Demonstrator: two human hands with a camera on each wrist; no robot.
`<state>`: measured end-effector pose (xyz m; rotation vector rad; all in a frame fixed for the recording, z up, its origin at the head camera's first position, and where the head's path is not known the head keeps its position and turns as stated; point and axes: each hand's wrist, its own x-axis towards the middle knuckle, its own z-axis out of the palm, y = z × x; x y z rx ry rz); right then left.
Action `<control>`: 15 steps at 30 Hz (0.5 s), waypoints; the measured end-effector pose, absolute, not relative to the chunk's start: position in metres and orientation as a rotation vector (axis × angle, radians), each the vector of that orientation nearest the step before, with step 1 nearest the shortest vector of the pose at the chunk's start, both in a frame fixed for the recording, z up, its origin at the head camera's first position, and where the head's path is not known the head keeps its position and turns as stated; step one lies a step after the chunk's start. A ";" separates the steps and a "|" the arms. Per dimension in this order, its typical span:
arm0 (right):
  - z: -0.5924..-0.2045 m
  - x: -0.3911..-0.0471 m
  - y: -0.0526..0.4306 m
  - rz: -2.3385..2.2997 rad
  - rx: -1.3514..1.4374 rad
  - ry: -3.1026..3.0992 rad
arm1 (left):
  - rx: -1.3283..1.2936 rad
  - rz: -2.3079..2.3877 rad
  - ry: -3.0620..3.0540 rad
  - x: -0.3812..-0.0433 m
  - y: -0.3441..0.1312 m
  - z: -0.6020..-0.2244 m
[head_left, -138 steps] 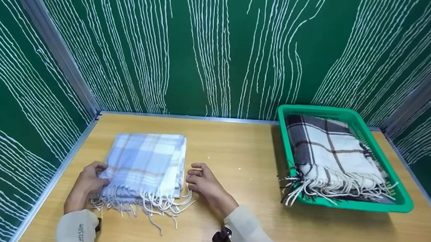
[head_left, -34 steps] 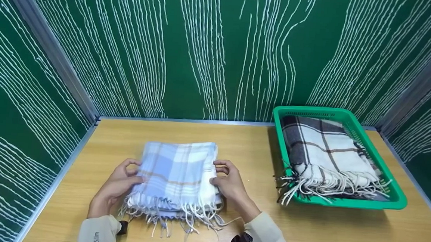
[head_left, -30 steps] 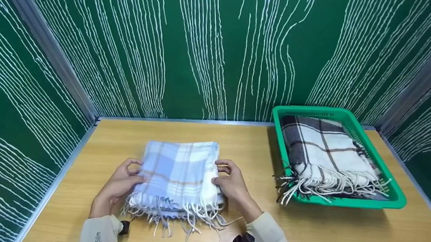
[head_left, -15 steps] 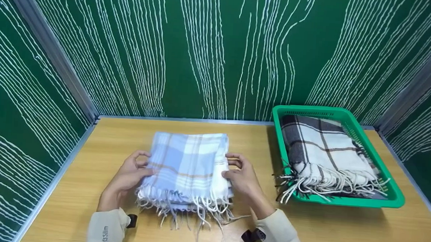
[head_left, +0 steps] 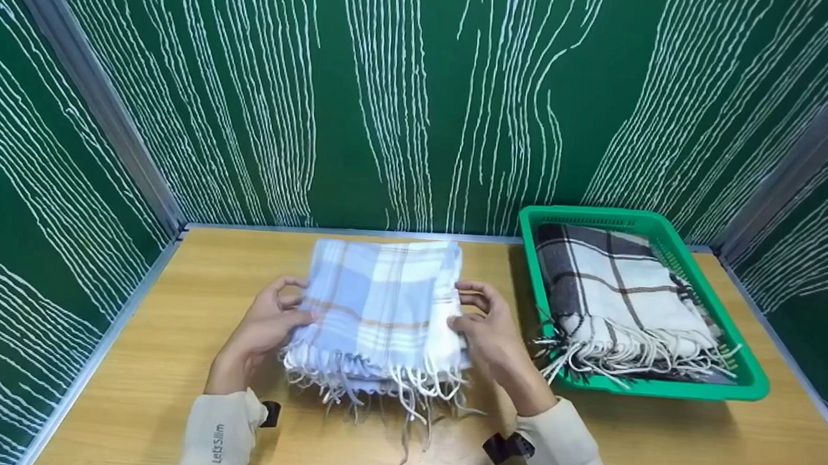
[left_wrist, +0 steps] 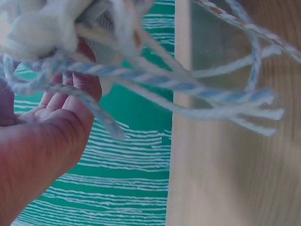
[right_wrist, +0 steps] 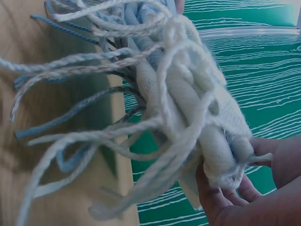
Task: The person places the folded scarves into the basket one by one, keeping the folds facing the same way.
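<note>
A folded light-blue and white plaid scarf (head_left: 381,302) with fringe hangs just above the table, left of the basket in the head view. My left hand (head_left: 265,317) grips its left edge, thumb on top. On the opposite edge, my right hand (head_left: 494,331) pinches the layers between thumb and fingers. Twisted tassels (left_wrist: 178,87) partly cover the left hand (left_wrist: 51,127) in the left wrist view. The right wrist view shows thick stacked folds (right_wrist: 188,103) with the right hand (right_wrist: 249,197) round their end.
A green basket (head_left: 677,389) stands on the right of the wooden table (head_left: 225,264). Inside lies a folded dark-and-white plaid scarf (head_left: 626,296), its fringe hanging over the basket's front left rim. Green panels (head_left: 458,106) with white wavy lines enclose the table's back and sides.
Earlier the blue scarf lay at the left, with my right hand apart from it. Both hands then took hold, and they have carried it rightward and away from me. The basket stayed put.
</note>
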<state>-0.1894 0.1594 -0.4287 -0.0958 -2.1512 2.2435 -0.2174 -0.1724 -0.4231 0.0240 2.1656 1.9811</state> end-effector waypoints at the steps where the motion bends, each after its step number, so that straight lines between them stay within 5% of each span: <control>1: -0.427 -0.190 0.162 2.226 -0.094 -2.163 | 0.022 1.982 2.165 -0.218 -0.170 -0.422; 15: -0.397 -0.185 0.199 2.064 -0.060 -2.325 | 0.022 2.053 2.085 -0.225 -0.136 -0.411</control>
